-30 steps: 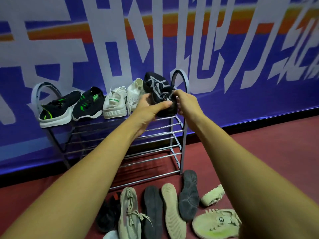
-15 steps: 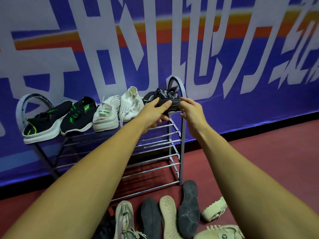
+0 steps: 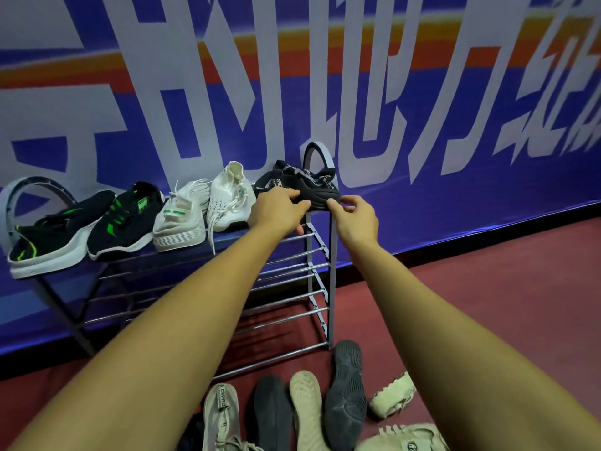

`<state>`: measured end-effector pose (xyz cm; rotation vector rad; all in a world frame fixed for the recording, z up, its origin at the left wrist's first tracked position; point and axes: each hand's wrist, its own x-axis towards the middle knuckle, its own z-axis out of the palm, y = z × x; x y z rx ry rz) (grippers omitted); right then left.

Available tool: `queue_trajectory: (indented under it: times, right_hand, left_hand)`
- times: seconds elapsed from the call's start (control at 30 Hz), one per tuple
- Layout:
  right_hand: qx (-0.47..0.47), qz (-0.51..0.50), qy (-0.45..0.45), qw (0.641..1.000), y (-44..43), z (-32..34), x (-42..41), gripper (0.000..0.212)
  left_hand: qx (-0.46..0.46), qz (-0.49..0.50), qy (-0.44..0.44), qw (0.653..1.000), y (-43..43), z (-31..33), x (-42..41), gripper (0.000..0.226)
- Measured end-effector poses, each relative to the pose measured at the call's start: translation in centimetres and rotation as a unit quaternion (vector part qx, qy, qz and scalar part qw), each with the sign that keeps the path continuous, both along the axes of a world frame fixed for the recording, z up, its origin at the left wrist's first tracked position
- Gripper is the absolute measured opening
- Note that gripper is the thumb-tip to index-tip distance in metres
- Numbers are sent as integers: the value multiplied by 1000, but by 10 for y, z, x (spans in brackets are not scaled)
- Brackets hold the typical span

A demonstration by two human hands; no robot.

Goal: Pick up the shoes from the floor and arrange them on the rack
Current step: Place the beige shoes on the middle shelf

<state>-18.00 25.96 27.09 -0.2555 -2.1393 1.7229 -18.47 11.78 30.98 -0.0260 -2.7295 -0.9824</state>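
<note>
Hands (image 3: pixel 279 208) (image 3: pixel 354 219) on black shoe (image 3: pixel 302 190), floor sandal (image 3: pixel 221 415) reading "CAPRO"

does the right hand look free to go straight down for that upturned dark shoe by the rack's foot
Probably not yet: the right hand is still steadying the black shoe on the rack. Nothing covers the upturned dark shoe.

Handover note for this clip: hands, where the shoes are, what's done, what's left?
Left hand and right hand: both on the black shoe, setting it at the right end of the rack top shelf.
Done: four shoes already on top, two black-green, two white.
Left: shoes on the floor below, several sole-up; lower shelves hold nothing visible.
</note>
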Motion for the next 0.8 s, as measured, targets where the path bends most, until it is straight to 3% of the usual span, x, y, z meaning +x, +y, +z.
queue_trajectory:
  times: [0.27, 0.4, 0.57, 0.8]
  right_hand:
    - [97, 13, -77, 992, -10, 1, 23, 37]
    - [182, 61, -118, 974, -23, -4, 39, 30]
    - [305, 182, -152, 923, -50, -18, 61, 31]
    - [424, 292, -203, 833, -112, -73, 87, 24]
  left_hand:
    - [-28, -116, -35, 992, -15, 1, 31, 56]
    - [-47, -110, -43, 992, -52, -21, 63, 32]
    - [-43, -69, -102, 991, -109, -57, 97, 14]
    - [-134, -47, -214, 966, -161, -132, 133, 29]
